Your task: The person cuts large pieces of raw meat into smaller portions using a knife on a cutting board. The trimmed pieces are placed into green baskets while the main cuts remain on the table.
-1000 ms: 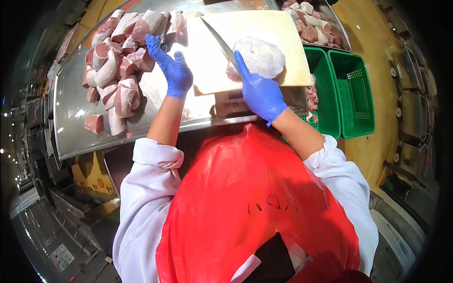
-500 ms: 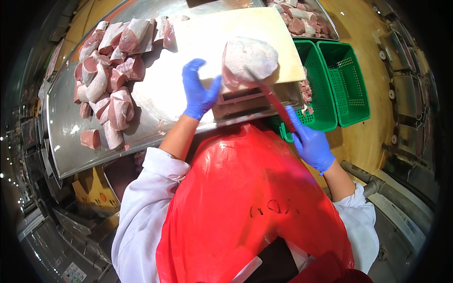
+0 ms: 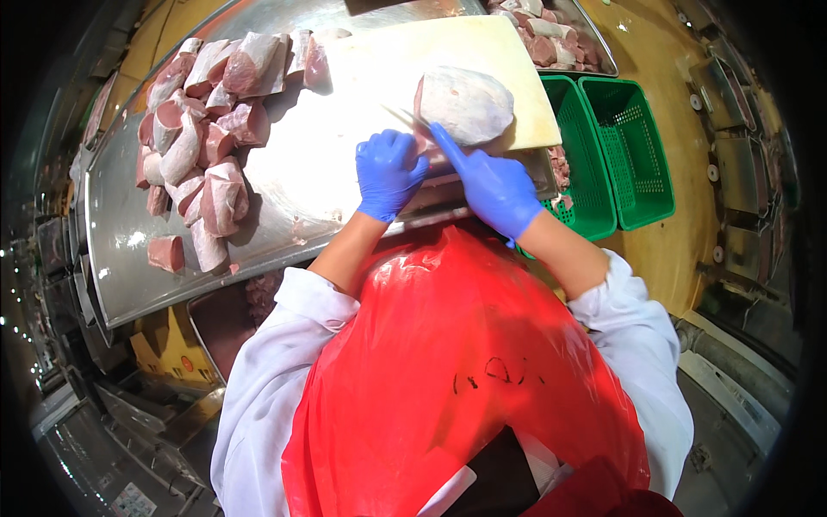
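Observation:
A large pale-skinned piece of raw meat (image 3: 469, 105) lies on the white cutting board (image 3: 370, 65). My right hand (image 3: 500, 191), in a blue glove, grips a knife (image 3: 408, 117) with the index finger stretched along it. The blade points left, past the near left edge of the meat, and its handle is hidden by the hand. Just below the blade, my gloved left hand (image 3: 388, 174) is closed, fingers curled, thumb beside the meat's near left side. Whether it pinches part of the meat is hidden.
Several cut meat pieces (image 3: 203, 142) are heaped on the left of the metal table (image 3: 121, 250). Two green baskets (image 3: 633, 155) stand to the right, trimmings beside the nearer one. A metal tray (image 3: 610, 56) of meat chunks sits at the far right. A dark recess lies by the board's near edge.
My right hand has swung left and forward with the knife, now close to my left hand. The left hand has moved right and curled its fingers from an open pose.

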Motion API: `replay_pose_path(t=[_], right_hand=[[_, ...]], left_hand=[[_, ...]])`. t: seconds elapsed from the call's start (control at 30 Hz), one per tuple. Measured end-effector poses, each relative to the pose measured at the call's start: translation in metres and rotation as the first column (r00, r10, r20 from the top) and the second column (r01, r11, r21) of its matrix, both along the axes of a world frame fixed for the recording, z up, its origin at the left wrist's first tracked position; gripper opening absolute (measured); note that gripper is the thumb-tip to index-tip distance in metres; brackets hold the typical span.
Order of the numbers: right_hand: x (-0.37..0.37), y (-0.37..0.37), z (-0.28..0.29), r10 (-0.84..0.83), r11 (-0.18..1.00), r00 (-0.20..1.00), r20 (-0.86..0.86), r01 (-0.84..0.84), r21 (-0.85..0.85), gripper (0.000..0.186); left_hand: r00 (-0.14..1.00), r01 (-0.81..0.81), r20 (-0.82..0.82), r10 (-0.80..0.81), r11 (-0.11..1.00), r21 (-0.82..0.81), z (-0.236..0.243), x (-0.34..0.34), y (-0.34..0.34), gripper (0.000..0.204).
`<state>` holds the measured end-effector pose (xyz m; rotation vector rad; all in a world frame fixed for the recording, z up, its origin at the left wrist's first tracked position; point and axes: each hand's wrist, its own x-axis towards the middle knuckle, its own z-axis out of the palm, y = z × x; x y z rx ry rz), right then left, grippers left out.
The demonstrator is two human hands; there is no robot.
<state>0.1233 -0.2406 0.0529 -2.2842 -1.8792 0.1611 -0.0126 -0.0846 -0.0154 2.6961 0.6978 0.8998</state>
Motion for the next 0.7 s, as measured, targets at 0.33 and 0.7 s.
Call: replay_pose_path(t=[0.33, 0.7], right_hand=[[0.026, -0.139, 0.075, 0.006, 0.896, 0.999, 0.052, 0.018, -0.443, 0.09], [-0.045, 0.025, -0.001, -0.369, 0.858, 0.913, -0.173, 0.406, 0.315, 0.076]], left_hand=[[0.999, -0.041, 0.031, 0.045, 0.992, -0.117, 0.013, -0.017, 0.08, 0.011], [0.785, 0.595, 0.575, 0.229, -0.022, -0.803, 0.013, -0.029, 0.122, 0.014]])
